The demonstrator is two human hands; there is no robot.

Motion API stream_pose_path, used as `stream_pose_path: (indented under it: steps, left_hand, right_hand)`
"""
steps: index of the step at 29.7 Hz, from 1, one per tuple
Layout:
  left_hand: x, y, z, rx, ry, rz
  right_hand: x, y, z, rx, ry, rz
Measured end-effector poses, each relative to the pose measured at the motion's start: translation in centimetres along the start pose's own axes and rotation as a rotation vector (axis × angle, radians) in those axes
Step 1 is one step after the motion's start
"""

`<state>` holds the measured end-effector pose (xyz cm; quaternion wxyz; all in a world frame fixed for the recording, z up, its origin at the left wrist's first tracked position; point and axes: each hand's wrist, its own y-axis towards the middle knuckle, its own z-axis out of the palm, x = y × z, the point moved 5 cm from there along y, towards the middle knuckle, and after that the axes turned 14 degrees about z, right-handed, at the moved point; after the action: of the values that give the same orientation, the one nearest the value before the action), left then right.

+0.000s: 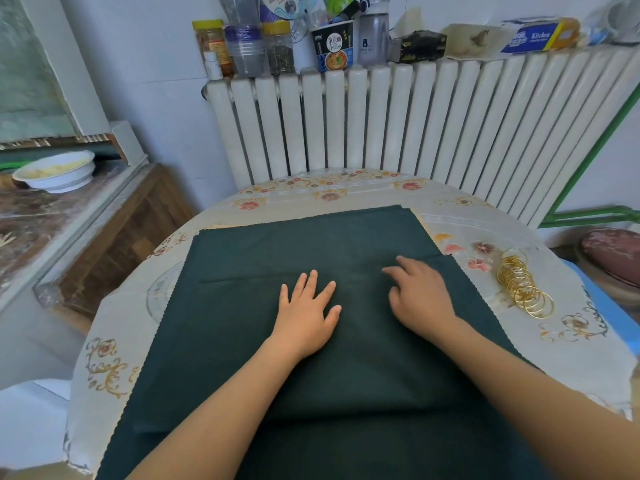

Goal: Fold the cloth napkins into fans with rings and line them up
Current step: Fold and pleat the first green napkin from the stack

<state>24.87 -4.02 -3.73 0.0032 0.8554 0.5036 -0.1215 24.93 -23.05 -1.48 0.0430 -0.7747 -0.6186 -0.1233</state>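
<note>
Dark green cloth napkins [311, 244] lie spread flat, overlapping, over the middle of the counter [114, 341]. The left hand [306, 311] rests palm down on the cloth, fingers straight and spread, its grip holding nothing. Just beside it, the right hand [420, 294] touches the cloth with loosely bent fingers, nothing pinched. Gold rings [523, 284] sit piled on the counter, right of the napkins.

"Kitchen" on blue box [533, 38] atop radiator [381, 123]; cup print unreadable.
</note>
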Motion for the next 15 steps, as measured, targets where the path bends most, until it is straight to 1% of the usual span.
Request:
stream_pose_path:
  steps: [3, 5, 6, 8, 10, 12, 13, 15]
  left_hand:
    - [-2.8, -2.6, -0.2, -0.004, -0.018, -0.006]
    - [-4.3, -4.7, 0.6, 0.049, -0.058, -0.052]
    - [-4.7, -5.6, 1.1, 0.078, -0.059, -0.060]
    - [-5.0, -6.7, 2.1, 0.092, -0.001, -0.048]
    - [-4.9, -7.0, 2.7, 0.046, 0.061, -0.029]
    - [-4.8, -7.0, 2.7, -0.007, 0.065, 0.003]
    - [-4.8, -7.1, 2.6, -0.034, 0.040, 0.043]
    - [-4.8, -8.3, 2.1, -0.117, -0.062, 0.152]
  right_hand:
    - [-0.1, -4.3, 0.8, 0.154, -0.013, 0.047]
    - [-1.1, -6.7, 1.1, 0.212, -0.074, 0.096]
    - [-1.6, -7.6, 1.3, 0.216, -0.107, 0.110]
    - [-2.4, -8.9, 1.5, 0.191, -0.138, 0.123]
    - [-2.7, -9.2, 1.6, 0.154, -0.143, 0.136]
    - [-2.5, -9.2, 1.6, 0.117, -0.120, 0.144]
    - [-2.4, -9.3, 1.3, 0.082, -0.088, 0.122]
    - [-1.9, -10.3, 0.1, 0.003, 0.075, -0.035]
